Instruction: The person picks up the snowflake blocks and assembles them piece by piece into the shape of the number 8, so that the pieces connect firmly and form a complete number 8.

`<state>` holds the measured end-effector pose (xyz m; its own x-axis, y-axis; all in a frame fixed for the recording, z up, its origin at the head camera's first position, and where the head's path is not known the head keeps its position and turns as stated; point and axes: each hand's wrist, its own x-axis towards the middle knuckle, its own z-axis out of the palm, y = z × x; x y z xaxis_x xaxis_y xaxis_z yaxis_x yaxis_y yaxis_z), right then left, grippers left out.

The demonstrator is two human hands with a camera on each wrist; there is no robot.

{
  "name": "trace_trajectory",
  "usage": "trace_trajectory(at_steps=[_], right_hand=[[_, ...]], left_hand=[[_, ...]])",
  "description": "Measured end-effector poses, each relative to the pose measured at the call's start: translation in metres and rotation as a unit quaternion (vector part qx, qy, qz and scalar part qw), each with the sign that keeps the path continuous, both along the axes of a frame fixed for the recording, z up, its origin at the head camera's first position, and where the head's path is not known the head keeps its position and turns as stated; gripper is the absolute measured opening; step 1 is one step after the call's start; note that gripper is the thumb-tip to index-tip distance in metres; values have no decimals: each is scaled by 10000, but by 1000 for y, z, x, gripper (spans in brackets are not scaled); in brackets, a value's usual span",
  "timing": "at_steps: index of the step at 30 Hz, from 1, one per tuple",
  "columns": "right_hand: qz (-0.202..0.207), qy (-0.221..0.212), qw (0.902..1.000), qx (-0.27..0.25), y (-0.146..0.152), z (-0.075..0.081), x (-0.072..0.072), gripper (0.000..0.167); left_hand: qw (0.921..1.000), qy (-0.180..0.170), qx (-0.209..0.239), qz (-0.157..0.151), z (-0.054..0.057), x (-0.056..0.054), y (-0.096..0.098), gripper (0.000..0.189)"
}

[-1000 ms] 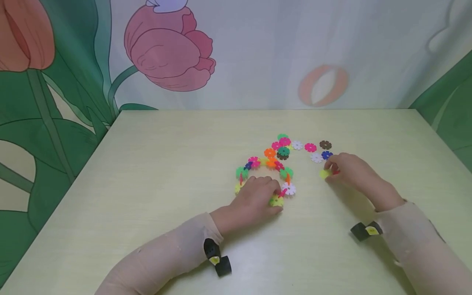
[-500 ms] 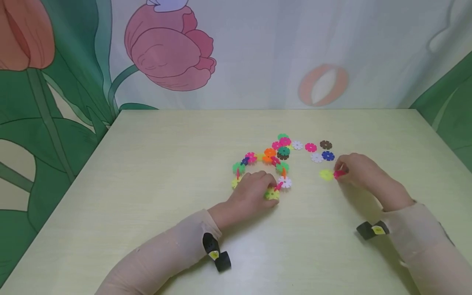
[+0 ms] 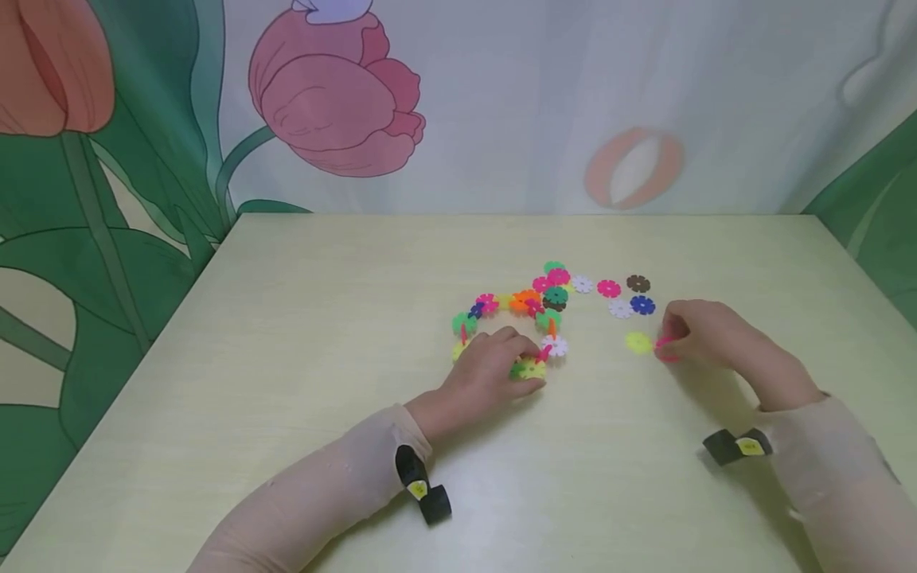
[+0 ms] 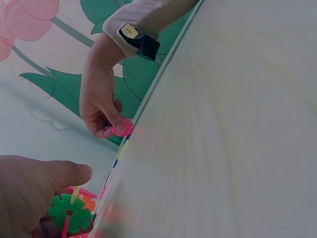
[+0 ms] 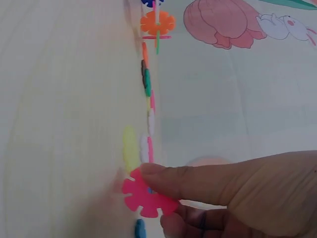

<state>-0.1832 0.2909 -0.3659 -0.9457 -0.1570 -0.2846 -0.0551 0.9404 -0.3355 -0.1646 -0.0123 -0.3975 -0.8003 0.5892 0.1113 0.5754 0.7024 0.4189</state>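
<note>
Right hand [image 3: 708, 336] pinches a pink disc [image 5: 146, 199], fingers curled.

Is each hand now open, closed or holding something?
Left hand: holding a multicoloured ring of linked flower-shaped plastic discs.
Right hand: pinching a pink flower-shaped plastic disc.

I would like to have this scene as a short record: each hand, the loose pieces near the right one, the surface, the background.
Left hand: holds ring of linked discs
Right hand: pinches pink disc
Near right hand: yellow disc, blue disc
Surface: pale table
Background: backdrop with printed flowers
</note>
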Motion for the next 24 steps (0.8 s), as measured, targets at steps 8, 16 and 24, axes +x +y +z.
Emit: trace_trajectory(at_steps=[8, 16, 24], right_hand=[[413, 226, 9966, -671, -20, 11, 13, 11], [1069, 1000, 9796, -1379, -60, 7, 27, 10], [1292, 1194, 9739, -1432, -84, -2, 29, 10]], left_hand=[[10000, -23, 70, -44, 1, -1, 0, 35], [9999, -91, 106, 66, -1, -3, 1, 36], [9999, -6, 68, 128, 0, -3, 0, 36]])
